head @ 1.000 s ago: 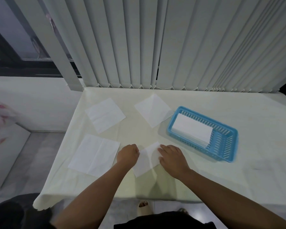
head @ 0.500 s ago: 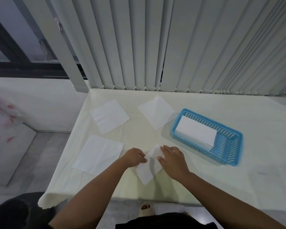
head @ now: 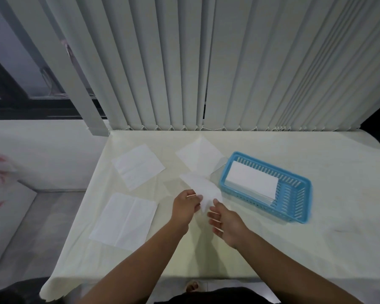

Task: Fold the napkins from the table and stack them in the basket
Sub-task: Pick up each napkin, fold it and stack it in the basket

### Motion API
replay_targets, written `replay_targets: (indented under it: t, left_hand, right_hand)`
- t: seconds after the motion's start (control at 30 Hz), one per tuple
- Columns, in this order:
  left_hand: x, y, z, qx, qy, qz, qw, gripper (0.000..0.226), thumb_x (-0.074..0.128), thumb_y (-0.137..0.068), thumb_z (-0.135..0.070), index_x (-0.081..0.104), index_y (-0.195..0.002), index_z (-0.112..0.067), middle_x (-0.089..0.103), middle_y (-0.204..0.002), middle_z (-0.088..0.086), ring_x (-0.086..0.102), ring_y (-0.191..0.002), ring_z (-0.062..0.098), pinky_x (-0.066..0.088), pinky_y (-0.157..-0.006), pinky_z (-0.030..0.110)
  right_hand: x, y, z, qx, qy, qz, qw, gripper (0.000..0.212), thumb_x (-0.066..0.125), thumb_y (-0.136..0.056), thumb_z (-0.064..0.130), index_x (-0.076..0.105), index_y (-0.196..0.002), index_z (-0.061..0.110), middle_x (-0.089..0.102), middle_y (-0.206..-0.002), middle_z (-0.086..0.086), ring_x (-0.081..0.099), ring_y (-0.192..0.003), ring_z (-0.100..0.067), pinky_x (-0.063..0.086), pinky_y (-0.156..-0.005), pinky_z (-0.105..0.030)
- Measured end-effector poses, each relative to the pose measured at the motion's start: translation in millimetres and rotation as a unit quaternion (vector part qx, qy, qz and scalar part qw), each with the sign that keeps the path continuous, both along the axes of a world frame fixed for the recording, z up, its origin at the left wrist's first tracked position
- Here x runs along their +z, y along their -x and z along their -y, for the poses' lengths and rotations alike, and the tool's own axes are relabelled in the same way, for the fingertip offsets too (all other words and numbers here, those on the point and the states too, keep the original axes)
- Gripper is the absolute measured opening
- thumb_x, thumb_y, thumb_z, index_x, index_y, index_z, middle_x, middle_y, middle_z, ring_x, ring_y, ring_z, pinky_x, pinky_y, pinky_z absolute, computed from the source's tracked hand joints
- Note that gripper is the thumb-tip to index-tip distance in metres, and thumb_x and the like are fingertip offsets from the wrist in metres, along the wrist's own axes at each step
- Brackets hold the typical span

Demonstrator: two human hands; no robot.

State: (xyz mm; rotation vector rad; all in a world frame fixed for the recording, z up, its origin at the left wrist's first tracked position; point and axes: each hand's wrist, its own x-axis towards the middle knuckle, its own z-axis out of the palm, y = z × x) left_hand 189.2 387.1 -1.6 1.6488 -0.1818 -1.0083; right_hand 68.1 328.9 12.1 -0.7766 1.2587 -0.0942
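A folded white napkin (head: 201, 187) is lifted off the table, pointing away from me. My left hand (head: 185, 206) pinches its near end. My right hand (head: 225, 223) is just below it, palm turned inward, fingers spread, thumb touching the napkin's lower edge. The blue slotted basket (head: 294, 198) lies to the right and holds a stack of folded napkins (head: 251, 183). Three flat napkins lie on the table: one near left (head: 124, 219), one far left (head: 138, 165), one far centre (head: 199, 154).
The table wears a cream cloth (head: 316, 249), with vertical blinds (head: 228, 62) along its far edge. The table's left edge drops to a grey floor (head: 31, 216). A bare foot (head: 192, 286) shows under the near edge.
The napkin was pressed flat under both hands; now it is raised off the table, held by my left hand. My right hand has come off it and turned open.
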Motion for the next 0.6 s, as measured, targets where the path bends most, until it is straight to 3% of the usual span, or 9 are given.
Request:
replay_targets:
  t: [0.13,0.27,0.43,0.6]
  left_hand:
    - [-4.1,4.6,-4.8,0.022,0.043,-0.105,0.993,0.009,0.064,-0.086,-0.014,0.065,-0.092,-0.007,0.066,-0.089,0.01,0.062,-0.082,0.02,0.054,-0.086,0.033]
    - [1.8,5.4,-6.0,0.057,0.113,-0.21,0.969,0.008,0.059,-0.09,-0.006,0.067,-0.093,-0.008,0.074,-0.094,0.009,0.07,-0.084,0.02,0.055,-0.081,0.028]
    - [6.8,1.8,0.0,0.056,0.103,-0.201,0.973,0.009,0.061,-0.089,-0.008,0.064,-0.097,-0.007,0.072,-0.098,0.007,0.067,-0.086,0.019,0.053,-0.08,0.027]
    - [13.4,-6.0,13.0,0.044,0.088,-0.177,0.979,0.017,0.062,-0.09,-0.014,0.064,-0.106,-0.01,0.071,-0.106,0.005,0.066,-0.095,0.02,0.053,-0.078,0.028]
  right_hand:
    - [2.6,-2.4,9.1,-0.039,-0.092,0.047,0.994,0.037,0.067,-0.086,0.041,0.061,-0.111,0.015,0.068,-0.111,-0.004,0.06,-0.099,-0.021,0.043,-0.09,-0.036]
    - [0.4,-3.5,6.4,-0.033,-0.112,0.043,0.992,0.033,0.073,-0.082,0.038,0.063,-0.104,0.014,0.067,-0.102,-0.004,0.06,-0.091,-0.019,0.045,-0.077,-0.032]
    - [2.9,-5.0,12.0,-0.063,0.037,0.043,0.996,0.009,0.067,-0.087,0.019,0.063,-0.086,0.011,0.063,-0.075,-0.004,0.057,-0.067,-0.014,0.045,-0.066,-0.027]
    - [14.4,-3.0,17.6,0.009,0.25,-0.012,0.968,0.015,0.065,-0.089,0.021,0.068,-0.081,0.008,0.065,-0.075,-0.002,0.056,-0.07,-0.015,0.046,-0.066,-0.024]
